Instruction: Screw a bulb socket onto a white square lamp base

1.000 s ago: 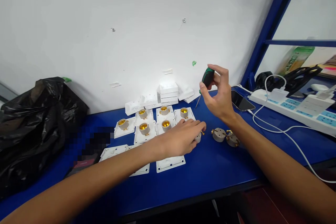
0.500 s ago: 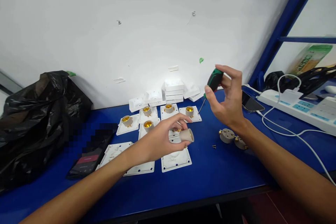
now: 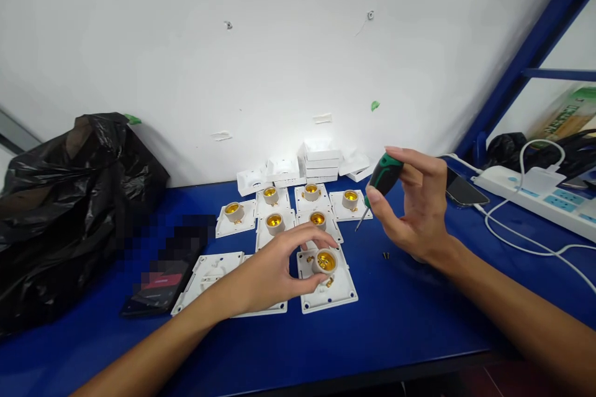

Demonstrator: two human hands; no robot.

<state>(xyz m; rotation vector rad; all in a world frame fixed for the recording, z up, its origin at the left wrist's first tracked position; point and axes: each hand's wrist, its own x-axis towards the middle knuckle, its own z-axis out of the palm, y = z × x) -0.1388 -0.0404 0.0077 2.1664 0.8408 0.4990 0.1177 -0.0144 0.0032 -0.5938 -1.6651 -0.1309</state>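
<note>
My left hand (image 3: 272, 273) grips a beige lamp socket (image 3: 324, 262) with a brass inside, set upright on a white square plate (image 3: 333, 290) on the blue table (image 3: 372, 329). My right hand (image 3: 414, 208) holds a green and black screwdriver (image 3: 380, 181) above the table, its tip pointing down to the left. Two small screws (image 3: 386, 255) lie on the table just below that hand. Behind the socket stand several more white plates with brass sockets (image 3: 274, 222).
A black plastic bag (image 3: 65, 205) fills the left end. A dark phone (image 3: 161, 285) lies left of the plates. White boxes (image 3: 321, 161) are stacked at the wall. At the right lie another phone (image 3: 463, 189), a power strip (image 3: 535, 198) and white cables.
My left hand picked a socket up off the table, carried it nearer and set it upright on the front plate. My right hand with the screwdriver came lower. The view shifted right.
</note>
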